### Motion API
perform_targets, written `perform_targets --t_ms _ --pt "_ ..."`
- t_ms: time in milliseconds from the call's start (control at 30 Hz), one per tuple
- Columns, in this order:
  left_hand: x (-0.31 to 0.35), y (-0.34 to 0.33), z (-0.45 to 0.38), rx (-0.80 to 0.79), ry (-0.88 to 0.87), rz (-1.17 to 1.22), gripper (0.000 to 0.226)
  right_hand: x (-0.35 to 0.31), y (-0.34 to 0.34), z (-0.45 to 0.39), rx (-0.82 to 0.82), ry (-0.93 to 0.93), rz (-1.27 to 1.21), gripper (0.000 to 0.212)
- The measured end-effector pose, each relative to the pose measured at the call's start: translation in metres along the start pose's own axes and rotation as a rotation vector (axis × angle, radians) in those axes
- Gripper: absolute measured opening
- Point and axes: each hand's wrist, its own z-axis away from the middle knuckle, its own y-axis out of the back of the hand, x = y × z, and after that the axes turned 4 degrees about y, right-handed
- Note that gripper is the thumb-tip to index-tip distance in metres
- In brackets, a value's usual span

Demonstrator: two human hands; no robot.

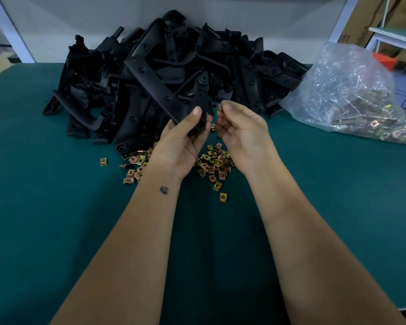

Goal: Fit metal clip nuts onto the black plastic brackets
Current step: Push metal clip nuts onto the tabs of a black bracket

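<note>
While pinched, clip nut (219, 106) between fingers (227, 107)

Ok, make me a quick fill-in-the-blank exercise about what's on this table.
1. The left hand holds a black ____.
2. The right hand pinches one metal ____.
3. Loose clip nuts lie on the ____ table.
4. More nuts sit inside a clear plastic ____.

Missing words: bracket; clip nut; green; bag

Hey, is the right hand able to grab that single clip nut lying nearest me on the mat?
Probably not yet: the right hand already pinches a clip nut. Nothing lies over the nearest clip nut.
</note>
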Motion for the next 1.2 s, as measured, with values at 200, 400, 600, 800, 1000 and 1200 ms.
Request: perform_targets --t_ms 200,400,600,800,1000,1200 --pt "0.0006 0.0009 0.001 -0.015 0.004 0.01 0.036 0.0008 0.0017 -0.001 -0.06 0.008 -0.008 0.017" --pt "0.0 0.0017 0.0014 -0.021 0.005 -0.007 0.02 0.0001 0.0013 0.0009 -0.087 0.058 0.023 0.017" --pt "-0.0003 0.0023 0.0004 -0.033 0.014 -0.018 0.016 -0.0002 0.0014 0.0004 -0.062 0.06 0.047 0.017" --pt "-0.0019 0.002 0.0001 -0.049 0.026 -0.037 0.012 -0.0004 0.0009 -0.0001 -0.037 0.114 0.121 0.017" --pt "-0.0025 0.0012 0.001 -0.05 0.041 -0.065 0.017 -0.0015 0.0002 0.0014 -0.027 0.088 0.121 0.016" --pt "-0.0004 -0.0003 0.0034 -0.055 0.082 -0.108 0.018 -0.0037 0.0001 0.0018 0.001 0.082 0.096 0.015"
